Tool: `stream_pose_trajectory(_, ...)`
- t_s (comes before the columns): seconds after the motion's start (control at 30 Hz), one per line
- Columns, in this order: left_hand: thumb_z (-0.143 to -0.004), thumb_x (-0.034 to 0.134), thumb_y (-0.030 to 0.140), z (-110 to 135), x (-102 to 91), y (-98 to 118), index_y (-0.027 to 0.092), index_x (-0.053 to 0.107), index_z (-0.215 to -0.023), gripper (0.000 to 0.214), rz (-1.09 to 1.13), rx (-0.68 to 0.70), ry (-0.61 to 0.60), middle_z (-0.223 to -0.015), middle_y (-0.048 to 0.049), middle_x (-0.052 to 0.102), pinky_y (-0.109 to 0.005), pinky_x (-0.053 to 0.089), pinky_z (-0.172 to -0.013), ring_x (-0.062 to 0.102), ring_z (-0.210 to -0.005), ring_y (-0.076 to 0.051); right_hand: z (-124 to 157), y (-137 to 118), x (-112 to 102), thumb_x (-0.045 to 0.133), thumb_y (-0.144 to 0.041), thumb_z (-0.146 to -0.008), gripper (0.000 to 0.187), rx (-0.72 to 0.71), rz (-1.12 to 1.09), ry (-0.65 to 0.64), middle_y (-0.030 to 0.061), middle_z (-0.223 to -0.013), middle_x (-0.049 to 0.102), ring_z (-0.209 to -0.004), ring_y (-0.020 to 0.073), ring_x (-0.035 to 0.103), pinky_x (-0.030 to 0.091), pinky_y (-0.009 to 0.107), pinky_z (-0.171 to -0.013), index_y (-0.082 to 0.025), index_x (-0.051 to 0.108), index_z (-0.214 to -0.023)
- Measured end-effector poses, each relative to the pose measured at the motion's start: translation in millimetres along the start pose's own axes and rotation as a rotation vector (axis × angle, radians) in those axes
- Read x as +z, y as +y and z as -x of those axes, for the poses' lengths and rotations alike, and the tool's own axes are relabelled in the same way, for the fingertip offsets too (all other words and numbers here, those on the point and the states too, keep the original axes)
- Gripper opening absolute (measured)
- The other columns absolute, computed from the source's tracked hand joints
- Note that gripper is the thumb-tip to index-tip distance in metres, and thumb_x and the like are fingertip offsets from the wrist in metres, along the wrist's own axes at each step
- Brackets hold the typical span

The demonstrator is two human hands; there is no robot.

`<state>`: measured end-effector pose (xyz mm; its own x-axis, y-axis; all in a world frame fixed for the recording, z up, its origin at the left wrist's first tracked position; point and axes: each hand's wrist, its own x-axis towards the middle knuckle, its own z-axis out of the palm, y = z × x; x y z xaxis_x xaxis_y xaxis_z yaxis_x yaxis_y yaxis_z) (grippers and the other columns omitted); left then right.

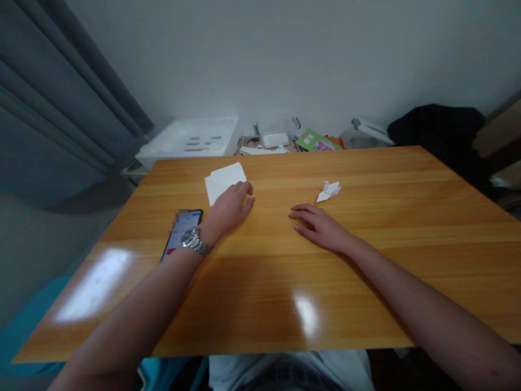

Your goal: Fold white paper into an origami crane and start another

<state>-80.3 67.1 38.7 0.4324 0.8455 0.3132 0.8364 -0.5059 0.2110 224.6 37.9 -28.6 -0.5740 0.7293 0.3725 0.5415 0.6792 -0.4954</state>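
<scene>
Several sheets of white paper (223, 178) lie overlapping at the left of the wooden table (260, 304). My left hand (233, 205), with a metal watch (193, 240) on the wrist, is at their near right edge. Its fingers are slightly curled and apart from the thumb; whether they touch the paper I cannot tell. My right hand (319, 225) is over the table right of the middle, fingers spread and holding nothing. Just beyond it sits a small folded white paper figure (329, 191), like an origami crane, apart from the fingers.
A phone (183, 231) with a lit screen lies beside my left wrist. Beyond the table's far edge are a white plastic tray (203, 138), cables, a green booklet (315, 141) and a black cloth or bag (435, 130). A grey curtain (52, 98) hangs at left.
</scene>
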Motion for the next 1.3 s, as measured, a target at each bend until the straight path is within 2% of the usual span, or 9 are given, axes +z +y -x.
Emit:
stream_pose_trajectory(0.13, -0.096, 0.053, 0.034, -10.7, -7.4, -36.3, 0.019, 0.053, -0.105, 0.018, -0.136, -0.066, -0.057, -0.104, -0.0113, 0.065, -0.039, 0.048, -0.088, 0.062, -0.1, -0.028, -0.3, 0.8, 1.1, 0.06, -0.029, -0.097, 0.033, 0.001, 0.016, -0.001, 0.0151, -0.136, 0.062, -0.126, 0.0292, 0.061, 0.05, 0.052, -0.108, -0.022, 0.066, -0.129)
stream_pose_trajectory(0.23, -0.094, 0.056, 0.042, -11.6, -7.1, -53.0, 0.019, 0.054, -0.111, 0.029, -0.179, -0.146, -0.142, -0.103, -0.0117, 0.068, -0.038, 0.048, -0.083, 0.064, -0.096, -0.029, -1.3, -1.1, 0.9, 0.06, -0.029, -0.097, 0.033, 0.001, 0.022, -0.003, 0.0151, -0.137, 0.062, -0.126, 0.029, 0.061, 0.05, 0.051, -0.107, -0.022, 0.066, -0.128)
stream_pose_trajectory(0.33, -0.096, 0.053, 0.043, -8.5, -5.1, -59.2, 0.018, 0.054, -0.121, 0.036, -0.19, -0.193, -0.207, -0.108, -0.0135, 0.07, -0.037, 0.048, -0.08, 0.067, -0.096, -0.029, -2.1, -3.4, 0.1, 0.06, -0.029, -0.097, 0.033, 0.009, 0.031, -0.014, 0.0156, -0.137, 0.062, -0.126, 0.029, 0.061, 0.05, 0.05, -0.107, -0.02, 0.066, -0.129)
stream_pose_trajectory(0.47, -0.095, 0.054, 0.041, -6.6, -5.0, -62.3, 0.018, 0.056, -0.127, 0.039, -0.159, -0.229, -0.211, -0.114, -0.0144, 0.072, -0.037, 0.048, -0.084, 0.068, -0.101, -0.029, -2.3, -4.6, -0.4, 0.059, -0.029, -0.097, 0.033, 0.011, 0.027, -0.012, 0.0155, -0.137, 0.062, -0.125, 0.0287, 0.061, 0.05, 0.05, -0.107, -0.02, 0.066, -0.129)
stream_pose_trajectory(0.7, -0.092, 0.056, 0.046, -12.6, -7.7, -76.8, 0.02, 0.065, -0.121, 0.04, -0.046, -0.288, -0.218, -0.112, -0.0101, 0.074, -0.036, 0.05, -0.086, 0.069, -0.099, -0.028, -1.9, -2.6, 1.0, 0.06, -0.029, -0.097, 0.033, 0.001, 0.03, -0.004, 0.0161, -0.136, 0.062, -0.125, 0.0287, 0.061, 0.05, 0.05, -0.107, -0.02, 0.066, -0.128)
stream_pose_trajectory(0.8, -0.097, 0.048, 0.045, -14.0, -7.2, -78.6, 0.02, 0.066, -0.116, 0.036, -0.031, -0.262, -0.179, -0.111, -0.0093, 0.075, -0.034, 0.049, -0.084, 0.069, -0.098, -0.026, -1.9, -2.4, 1.4, 0.06, -0.029, -0.097, 0.033, 0.001, 0.021, -0.004, 0.0153, -0.136, 0.062, -0.126, 0.0285, 0.061, 0.05, 0.05, -0.107, -0.021, 0.066, -0.129)
stream_pose_trajectory(0.93, -0.103, 0.037, 0.041, -14.3, -6.5, -72.3, 0.018, 0.064, -0.117, 0.038, -0.19, -0.272, -0.134, -0.106, -0.0112, 0.076, -0.033, 0.048, -0.078, 0.07, -0.093, -0.026, -2.5, -3.3, 1.2, 0.061, -0.028, -0.096, 0.033, 0.006, 0.01, -0.003, 0.015, -0.136, 0.062, -0.125, 0.0283, 0.061, 0.05, 0.05, -0.107, -0.021, 0.067, -0.128)
stream_pose_trajectory(1.13, -0.107, 0.031, 0.042, -12.4, -9.4, -65.4, 0.017, 0.066, -0.113, 0.043, -0.419, -0.253, -0.058, -0.107, -0.0144, 0.074, -0.033, 0.046, -0.071, 0.07, -0.093, -0.029, -3.0, -4.4, 0.9, 0.061, -0.028, -0.096, 0.033, 0.013, 0.005, -0.011, 0.0151, -0.136, 0.062, -0.125, 0.0279, 0.061, 0.05, 0.049, -0.107, -0.021, 0.067, -0.128)
stream_pose_trajectory(1.3, -0.109, 0.027, 0.045, -5.8, -16.8, -58.8, 0.016, 0.066, -0.113, 0.048, -0.436, -0.22, 0.045, -0.104, -0.0155, 0.073, -0.033, 0.045, -0.069, 0.07, -0.092, -0.029, -2.7, -3.9, 0.9, 0.06, -0.029, -0.097, 0.033, 0.007, 0.011, -0.014, 0.016, -0.136, 0.062, -0.126, 0.028, 0.06, 0.05, 0.049, -0.108, -0.02, 0.067, -0.128)
